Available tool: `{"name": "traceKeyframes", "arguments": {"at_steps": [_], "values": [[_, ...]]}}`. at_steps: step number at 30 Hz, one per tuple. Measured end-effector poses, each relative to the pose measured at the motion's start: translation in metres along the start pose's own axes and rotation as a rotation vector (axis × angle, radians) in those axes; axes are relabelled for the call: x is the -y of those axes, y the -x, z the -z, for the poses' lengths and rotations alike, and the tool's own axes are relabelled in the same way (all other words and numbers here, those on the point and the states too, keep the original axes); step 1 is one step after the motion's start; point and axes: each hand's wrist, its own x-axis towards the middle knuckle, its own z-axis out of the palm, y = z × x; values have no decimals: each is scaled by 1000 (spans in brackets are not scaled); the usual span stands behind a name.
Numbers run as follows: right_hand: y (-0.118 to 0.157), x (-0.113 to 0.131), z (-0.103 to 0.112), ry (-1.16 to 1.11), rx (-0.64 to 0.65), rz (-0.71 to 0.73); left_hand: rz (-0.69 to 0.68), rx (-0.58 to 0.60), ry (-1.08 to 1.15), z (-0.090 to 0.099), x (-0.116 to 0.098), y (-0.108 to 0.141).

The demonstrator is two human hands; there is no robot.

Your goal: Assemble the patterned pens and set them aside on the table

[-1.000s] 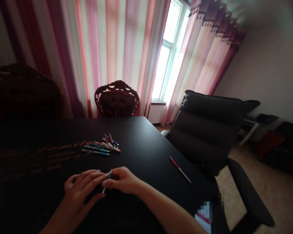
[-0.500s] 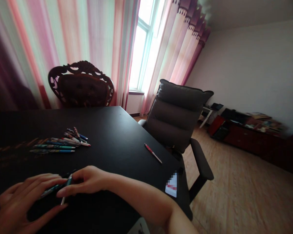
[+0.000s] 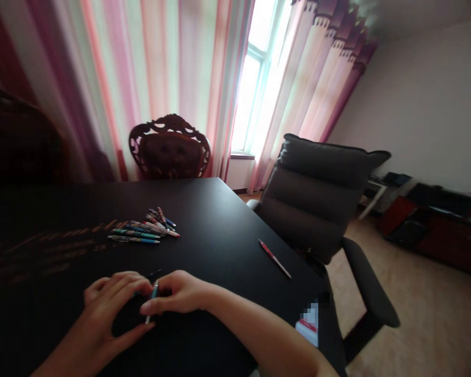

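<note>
Between thumb and fingers, my right hand [image 3: 182,293] grips a pen [image 3: 155,293] with a blue-green upper part and a white lower end. My left hand [image 3: 112,306] curls in from the left, its fingertips near the pen's upper part and its thumb at the white end. A bit of blue shows under the left fingers, mostly hidden. Just beyond the hands lies a dark pen [image 3: 155,273], partly covered. Farther off, several pens [image 3: 141,233] with colourful barrels are heaped on the black table [image 3: 208,251].
A red and white pen [image 3: 273,257] lies alone near the table's right edge. Closer to me is a white and red packet [image 3: 308,327], partly blurred out. A dark padded office chair [image 3: 317,193] stands at the right side, and a carved wooden chair [image 3: 172,152] behind the far edge.
The view has swung left, so everything sits farther right in the picture. Both hands stay together around the pen, and the left fingers look more curled and drawn in.
</note>
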Motion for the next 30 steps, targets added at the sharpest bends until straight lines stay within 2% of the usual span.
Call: {"name": "traceKeyframes", "arguments": {"at_steps": [2, 5, 10, 15, 20, 27, 30], "values": [[0, -2, -3, 15, -37, 59, 20, 40, -23, 8, -10, -4], [0, -2, -5, -21, -29, 148, 65, 146, -34, 20, -23, -9], [0, 5, -8, -204, -70, 159, 110, 230, 11, 30, -33, -13], [-2, 1, -7, -106, -164, 193, 187, 324, 96, 35, -37, -18], [-7, -3, -7, -115, -259, 182, 253, 348, 152, 38, -39, -24], [-8, -3, -8, -132, -351, 148, 270, 341, 178, 40, -39, -25], [-9, -1, -9, -171, -433, 160, 271, 282, 128, 38, -32, -21]]}}
